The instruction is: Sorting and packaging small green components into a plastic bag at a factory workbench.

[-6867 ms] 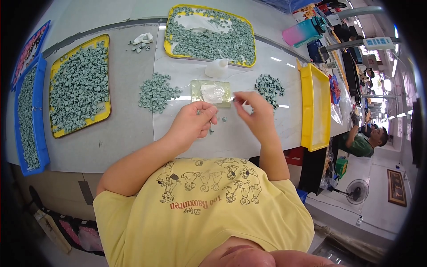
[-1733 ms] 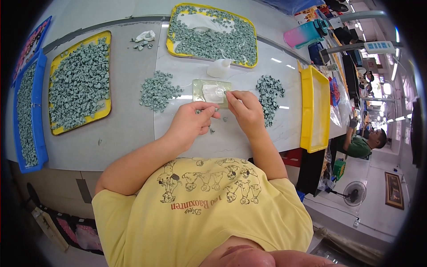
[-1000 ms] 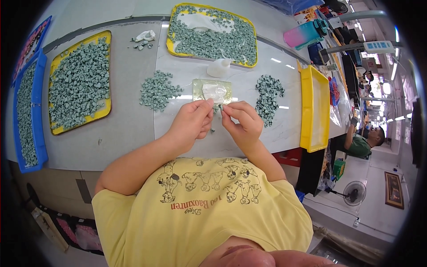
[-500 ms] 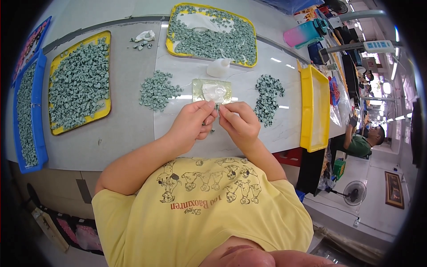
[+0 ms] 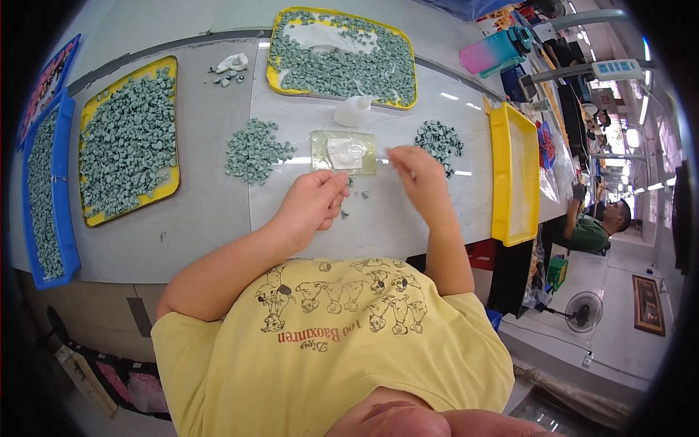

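Note:
My left hand [image 5: 313,207] is closed in a pinch in front of a greenish pad [image 5: 368,166] with a white sheet [image 5: 345,154] on it. What its fingertips hold is too small to make out. My right hand [image 5: 424,178] hovers between the pad and the right pile of small dark green pieces [image 5: 438,141], fingers bent and thumb apart, with nothing visible in it. Left of the pad lies a pile of lighter green pieces [image 5: 256,151]. A few loose green bits [image 5: 345,214] lie near my left hand. A white squeeze bottle [image 5: 352,111] stands behind the pad.
Yellow trays of green pieces stand at the back [image 5: 342,60] and left [image 5: 129,138]. Farther left is a blue bin [image 5: 67,182] of pieces. On the right stands a yellow bin [image 5: 515,175]; a pink-and-teal bottle [image 5: 495,51] is behind it. Another person [image 5: 593,229] sits far right.
My right hand has parted from my left and moved right, toward the right pile. My left hand has stayed pinched near the pad. The view has shifted slightly.

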### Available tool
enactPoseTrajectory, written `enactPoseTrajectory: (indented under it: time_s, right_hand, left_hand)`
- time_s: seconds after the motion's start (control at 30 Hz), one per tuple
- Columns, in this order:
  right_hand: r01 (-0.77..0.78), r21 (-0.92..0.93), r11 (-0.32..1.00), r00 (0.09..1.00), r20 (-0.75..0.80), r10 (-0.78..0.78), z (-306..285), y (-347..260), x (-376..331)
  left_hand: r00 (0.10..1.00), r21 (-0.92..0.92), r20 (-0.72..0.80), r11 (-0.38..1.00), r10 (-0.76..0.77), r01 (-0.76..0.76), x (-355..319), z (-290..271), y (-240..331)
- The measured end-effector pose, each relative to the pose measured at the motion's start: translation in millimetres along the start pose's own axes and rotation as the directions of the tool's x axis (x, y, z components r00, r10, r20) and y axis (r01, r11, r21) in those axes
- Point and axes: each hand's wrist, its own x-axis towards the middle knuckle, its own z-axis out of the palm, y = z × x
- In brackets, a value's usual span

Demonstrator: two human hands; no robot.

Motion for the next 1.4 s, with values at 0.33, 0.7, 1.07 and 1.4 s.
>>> enactPoseTrajectory:
  time_s: [0.33, 0.7, 1.07, 1.4]
  right_hand:
    - [-0.202, -0.348, 0.915, 0.972, -0.189, 0.143, -5.9, 54.3, 2.4]
    - [-0.281, 0.044, 0.959, 0.946, -0.157, 0.284, 0.6, 10.5, 3.0]
    - [0.300, -0.048, 0.953, 0.941, -0.151, -0.304, 25.9, -32.2, -9.4]
    - [0.353, -0.236, 0.905, 0.892, -0.206, -0.401, 27.5, -15.0, 7.9]
  left_hand:
    - [1.000, -0.103, -0.007, 0.995, 0.005, -0.005, -0.4, 1.2, 2.6]
    - [0.999, -0.035, 0.051, 0.999, 0.017, -0.015, 6.0, -0.7, 2.6]
    - [0.999, -0.035, 0.015, 0.998, 0.050, -0.049, 7.9, 0.6, -3.5]
    - [0.996, -0.076, -0.045, 0.993, 0.082, -0.085, -2.1, -0.9, 3.9]
